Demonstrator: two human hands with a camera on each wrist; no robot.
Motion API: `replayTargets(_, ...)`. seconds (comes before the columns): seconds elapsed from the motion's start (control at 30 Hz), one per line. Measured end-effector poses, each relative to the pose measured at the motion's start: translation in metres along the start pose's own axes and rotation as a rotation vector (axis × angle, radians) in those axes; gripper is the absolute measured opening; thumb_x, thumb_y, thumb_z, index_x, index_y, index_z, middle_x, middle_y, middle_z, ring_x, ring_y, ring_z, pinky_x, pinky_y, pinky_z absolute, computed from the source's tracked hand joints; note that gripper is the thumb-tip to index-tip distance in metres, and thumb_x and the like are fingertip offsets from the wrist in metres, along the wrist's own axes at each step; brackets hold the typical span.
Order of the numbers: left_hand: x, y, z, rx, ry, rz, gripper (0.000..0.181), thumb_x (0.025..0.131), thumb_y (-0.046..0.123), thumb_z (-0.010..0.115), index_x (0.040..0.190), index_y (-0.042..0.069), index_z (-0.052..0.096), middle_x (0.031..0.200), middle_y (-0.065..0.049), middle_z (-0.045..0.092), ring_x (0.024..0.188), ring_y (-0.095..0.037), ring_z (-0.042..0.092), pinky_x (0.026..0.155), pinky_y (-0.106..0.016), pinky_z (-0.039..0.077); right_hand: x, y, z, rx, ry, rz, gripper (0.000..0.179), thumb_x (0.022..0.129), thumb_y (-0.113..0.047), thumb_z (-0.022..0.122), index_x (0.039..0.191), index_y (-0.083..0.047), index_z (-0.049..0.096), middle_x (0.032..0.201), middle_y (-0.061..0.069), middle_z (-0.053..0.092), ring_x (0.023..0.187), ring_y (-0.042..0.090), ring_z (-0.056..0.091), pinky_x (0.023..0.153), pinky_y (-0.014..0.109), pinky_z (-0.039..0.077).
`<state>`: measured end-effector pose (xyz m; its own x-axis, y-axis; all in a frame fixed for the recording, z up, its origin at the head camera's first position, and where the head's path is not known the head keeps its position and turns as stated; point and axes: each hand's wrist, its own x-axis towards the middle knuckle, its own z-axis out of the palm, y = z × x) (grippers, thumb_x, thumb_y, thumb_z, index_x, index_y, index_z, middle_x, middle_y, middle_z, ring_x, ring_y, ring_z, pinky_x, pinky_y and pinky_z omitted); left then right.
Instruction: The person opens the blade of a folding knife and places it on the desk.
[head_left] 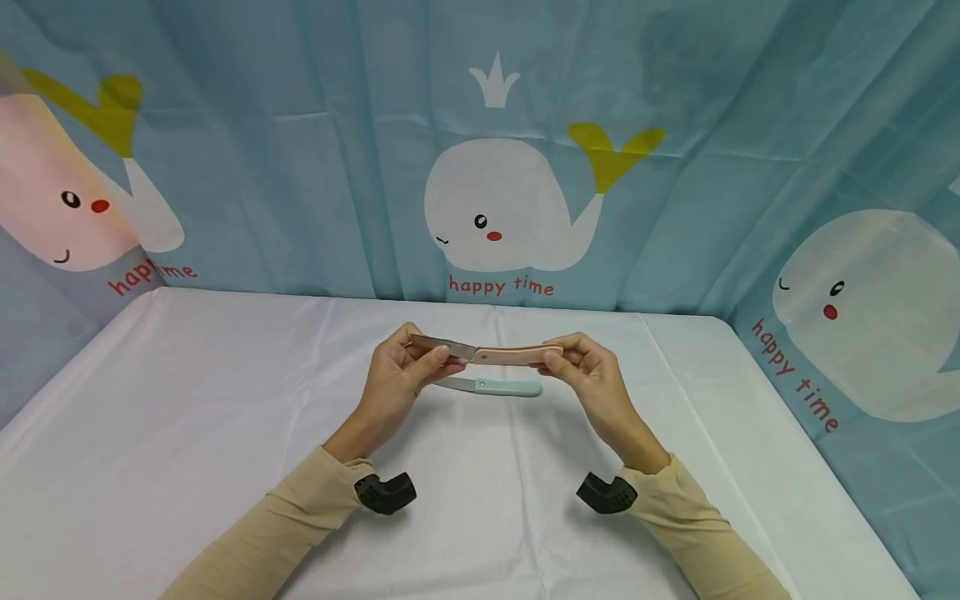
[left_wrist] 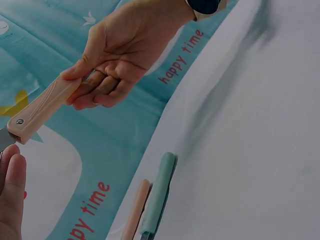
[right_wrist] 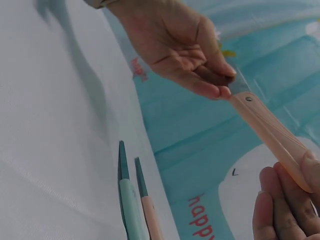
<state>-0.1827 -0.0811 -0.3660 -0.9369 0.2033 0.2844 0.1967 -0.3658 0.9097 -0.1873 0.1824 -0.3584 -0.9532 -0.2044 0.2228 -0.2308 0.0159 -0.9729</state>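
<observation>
Both hands hold a pink-handled folding knife (head_left: pixel 513 356) level above the table, its blade (head_left: pixel 450 346) swung out to the left. My left hand (head_left: pixel 393 379) pinches that blade between thumb and fingers, close to the handle. At the other end, my right hand (head_left: pixel 596 379) pinches the butt of the handle. A screw pivot shows on the handle in both wrist views. Below, a mint-green-handled knife (head_left: pixel 510 387) lies on the white cloth with its blade out. Beside it lies a second pink-handled knife (left_wrist: pixel 136 210), hidden in the head view behind the held one.
A white cloth (head_left: pixel 187 417) covers the table. Blue curtains (head_left: pixel 300 167) with printed whales hang at the back and along both sides. Each wrist carries a black camera mount (head_left: pixel 386 493) over a beige sleeve (head_left: pixel 262 533).
</observation>
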Motion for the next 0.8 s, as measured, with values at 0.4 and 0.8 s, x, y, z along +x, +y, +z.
replayTargets(0.4, -0.002, -0.009, 0.007, -0.175, 0.045, -0.010, 0.019, 0.098, -0.005, 0.054, 0.088, 0.009, 0.046, 0.096, -0.002, 0.072, 0.091, -0.012, 0.074, 0.086, -0.027, 0.058, 0.000, 0.001, 0.003, 0.194, -0.010, 0.002, 0.010, 0.100, -0.006, 0.057, 0.105, -0.014, 0.061, 0.097, -0.006, 0.073, 0.094, 0.006, 0.071, 0.089, 0.024, 0.056)
replayTargets(0.8, 0.001, -0.006, -0.004, -0.040, -0.067, -0.005, 0.014, 0.097, -0.005, 0.057, 0.091, 0.007, 0.050, 0.094, -0.001, 0.075, 0.087, -0.011, 0.075, 0.084, -0.028, 0.059, 0.003, 0.000, -0.004, 0.066, 0.008, 0.052, 0.008, 0.099, -0.007, 0.059, 0.105, -0.011, 0.063, 0.094, -0.010, 0.074, 0.091, 0.004, 0.069, 0.088, 0.022, 0.056)
